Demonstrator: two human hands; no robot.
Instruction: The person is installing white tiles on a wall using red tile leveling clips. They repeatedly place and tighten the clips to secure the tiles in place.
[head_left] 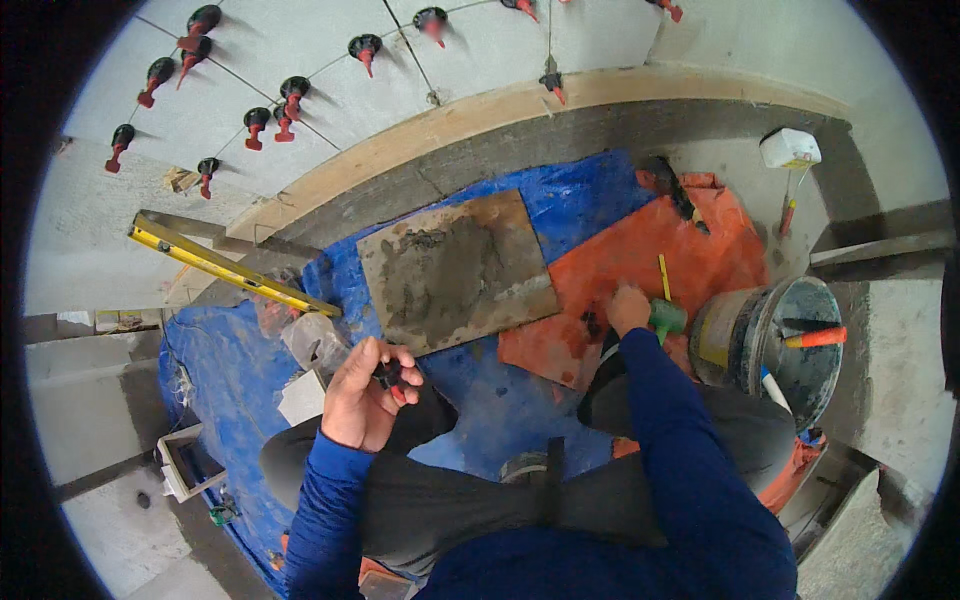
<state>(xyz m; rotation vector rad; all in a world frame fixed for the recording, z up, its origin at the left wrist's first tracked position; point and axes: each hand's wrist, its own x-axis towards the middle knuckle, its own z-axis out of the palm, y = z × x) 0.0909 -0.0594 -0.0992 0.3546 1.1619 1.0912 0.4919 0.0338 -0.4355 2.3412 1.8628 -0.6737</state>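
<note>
My left hand (368, 392) is raised over my left knee. Its curled fingers hold a small tile leveler (388, 375) with a black cap and a red stem. Lower down, my right hand (630, 309) reaches to the orange sheet (640, 245), just left of a green mallet-like head (668, 318). Its fingers point down and are mostly hidden, so what they hold, if anything, does not show. A thin yellow stick (664, 276) stands out beside the green head. Similar black-and-red levelers (294, 92) sit along the joints of the pale wall tiles (330, 30).
A mortar-smeared board (455, 265) lies on the blue tarp (585, 195). At left rests a yellow spirit level (230, 265) near a clear plastic bag (315, 342). A dirty bucket (720, 340) with an orange-handled tool (818, 338) stands at right. A wooden batten (480, 112) runs below the tiles.
</note>
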